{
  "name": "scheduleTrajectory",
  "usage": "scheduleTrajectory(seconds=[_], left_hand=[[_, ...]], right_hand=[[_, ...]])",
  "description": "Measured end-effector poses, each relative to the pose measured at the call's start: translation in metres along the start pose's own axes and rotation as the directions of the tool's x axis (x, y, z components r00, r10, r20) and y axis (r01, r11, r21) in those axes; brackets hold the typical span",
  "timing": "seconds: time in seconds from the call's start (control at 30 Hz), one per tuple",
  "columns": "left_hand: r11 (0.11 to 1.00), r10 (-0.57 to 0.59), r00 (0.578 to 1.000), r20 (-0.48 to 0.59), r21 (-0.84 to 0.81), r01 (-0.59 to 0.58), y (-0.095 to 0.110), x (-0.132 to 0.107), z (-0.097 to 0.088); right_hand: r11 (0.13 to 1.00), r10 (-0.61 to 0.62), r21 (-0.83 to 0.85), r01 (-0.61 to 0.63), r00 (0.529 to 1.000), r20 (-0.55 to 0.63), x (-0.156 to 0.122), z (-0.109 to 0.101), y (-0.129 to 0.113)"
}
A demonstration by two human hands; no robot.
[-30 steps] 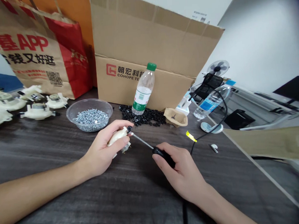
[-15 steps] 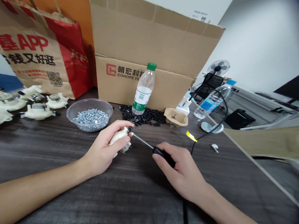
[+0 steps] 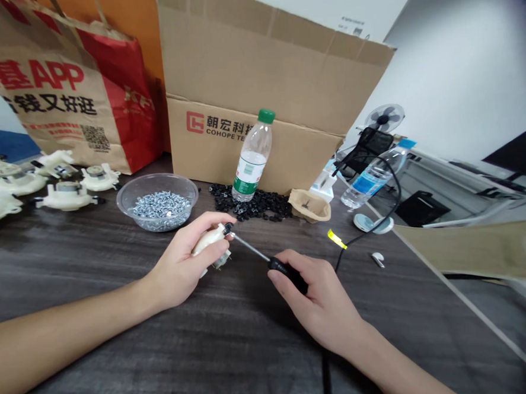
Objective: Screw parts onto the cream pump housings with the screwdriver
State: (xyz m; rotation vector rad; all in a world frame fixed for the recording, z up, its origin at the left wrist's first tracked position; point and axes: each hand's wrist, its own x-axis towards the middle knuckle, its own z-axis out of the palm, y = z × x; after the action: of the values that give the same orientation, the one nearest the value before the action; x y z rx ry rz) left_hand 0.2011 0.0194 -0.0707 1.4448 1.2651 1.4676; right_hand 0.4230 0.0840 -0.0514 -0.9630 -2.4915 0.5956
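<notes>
My left hand (image 3: 182,267) is closed around a small cream plastic part (image 3: 208,239) with a metal piece under it, held just above the dark wooden table (image 3: 120,342). My right hand (image 3: 320,303) grips the black handle of a screwdriver (image 3: 278,266). Its thin metal shaft runs up and left, and the tip meets the black spot on the part's right end, by my left thumb.
A clear bowl of silver screws (image 3: 159,203) sits behind my left hand. Black small parts (image 3: 257,204) lie heaped by a green-capped water bottle (image 3: 252,159) before a cardboard box (image 3: 256,84). Several cream parts (image 3: 67,194) lie far left. A black cable (image 3: 363,229) runs right.
</notes>
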Motion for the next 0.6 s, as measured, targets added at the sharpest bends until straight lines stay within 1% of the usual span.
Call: scheduleTrajectory(seconds=[0.27,0.47,0.6], left_hand=[[1.0,0.017,1.0,0.002,0.015,-0.017,-0.0022,-0.0007,-0.0008],[0.996,0.039,0.999,0.018,0.074,-0.04,-0.0041,-0.0008,-0.0022],[0.994,0.032,0.999,0.032,0.1,-0.035,-0.0046,0.0002,-0.002]], right_hand=[[1.0,-0.005,0.0,0.005,1.0,-0.004,-0.0015,-0.0013,-0.0007],[1.0,0.004,-0.001,-0.004,1.0,0.014,-0.001,-0.0005,-0.0008],[1.0,0.006,0.015,-0.007,0.999,0.037,-0.0015,0.0009,-0.0004]])
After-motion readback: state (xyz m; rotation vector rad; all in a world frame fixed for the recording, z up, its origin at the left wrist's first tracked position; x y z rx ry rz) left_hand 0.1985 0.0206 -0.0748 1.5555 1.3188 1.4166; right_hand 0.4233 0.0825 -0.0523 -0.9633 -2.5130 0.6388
